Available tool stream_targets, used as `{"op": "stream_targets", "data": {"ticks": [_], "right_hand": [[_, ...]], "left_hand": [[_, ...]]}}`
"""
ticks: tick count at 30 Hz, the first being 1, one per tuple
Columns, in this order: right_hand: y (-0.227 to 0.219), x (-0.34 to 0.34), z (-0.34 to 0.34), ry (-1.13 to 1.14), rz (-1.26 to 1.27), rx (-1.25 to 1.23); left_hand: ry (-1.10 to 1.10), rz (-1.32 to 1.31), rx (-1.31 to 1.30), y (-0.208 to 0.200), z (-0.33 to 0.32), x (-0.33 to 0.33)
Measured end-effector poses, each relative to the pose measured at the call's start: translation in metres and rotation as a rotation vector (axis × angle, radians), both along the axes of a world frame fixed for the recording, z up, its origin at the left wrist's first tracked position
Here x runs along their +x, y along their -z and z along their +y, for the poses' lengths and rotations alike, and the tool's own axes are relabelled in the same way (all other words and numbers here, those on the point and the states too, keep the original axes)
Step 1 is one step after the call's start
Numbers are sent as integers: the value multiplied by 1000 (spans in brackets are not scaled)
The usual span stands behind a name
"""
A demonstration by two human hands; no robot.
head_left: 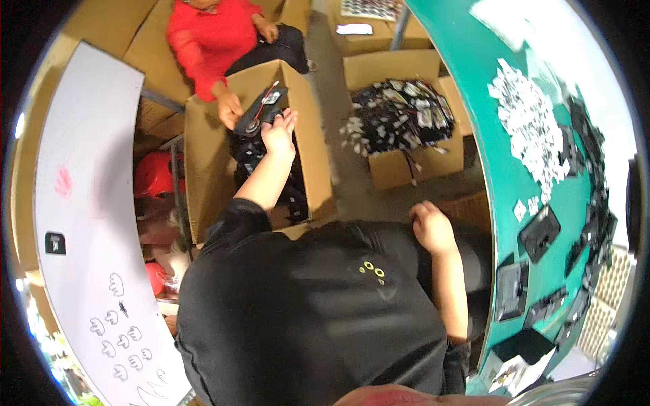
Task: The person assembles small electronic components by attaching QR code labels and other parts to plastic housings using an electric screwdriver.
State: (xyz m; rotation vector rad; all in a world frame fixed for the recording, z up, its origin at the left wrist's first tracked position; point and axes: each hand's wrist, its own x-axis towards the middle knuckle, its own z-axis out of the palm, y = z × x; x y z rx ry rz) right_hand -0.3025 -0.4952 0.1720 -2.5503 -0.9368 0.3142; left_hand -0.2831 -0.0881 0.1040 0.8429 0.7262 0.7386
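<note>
Held the left hand (277, 137) with fingers loosely spread at the right edge of a long black part (254, 110); could not tell a true grip from a light touch. Saw the part tilted over the open mouth of a tall cardboard box (317, 159), with a thin red wire (265, 100) along its top and a co-worker's hand (230, 110) at its other end. Judged this a pass between two people, direction unclear. Called, on that reading, for closing thumb and fingers around the edge if receiving, or for drawing clear if giving, with the wire snagging on neither hand. Held the right hand (433, 229) well apart, fingers half bent; could not tell of anything under the palm. Farther out, saw more black parts (245, 154) heaped inside the box, a red sleeve (196, 61) beyond, a second cardboard box (399, 172) to the right, piled with wires and pale connectors (406, 111), then a green table (509, 230) with small white pieces (527, 125) and, at far left, a pale tabletop (81, 135) with drawn doodles (124, 342)
</note>
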Motion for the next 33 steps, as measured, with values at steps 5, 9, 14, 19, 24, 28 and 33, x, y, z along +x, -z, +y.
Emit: {"op": "stream_targets", "data": {"ticks": [5,9,14,19,24,28,33], "right_hand": [[-37,6,5,215,184,592],[-98,-6,0,354,485,1238],[-148,-51,-56,766,220,1409],[-185,-106,-112,1061,-165,1321],[-194,-137,-143,1228,-302,1250],[-193,-149,-160,1273,-460,1146],[-195,-152,-188,1152,-354,1253]], "left_hand": [[762,-178,204,-69,-125,-30],[1240,-411,346,-105,-193,-22],[1585,-713,627,-162,-271,-11],[2031,-427,-248,-207,-345,-11],[2311,-486,-531,-226,-387,-18],[2528,-436,-344,-229,-420,-22],[2594,-358,-145,-223,-448,-36]]}}
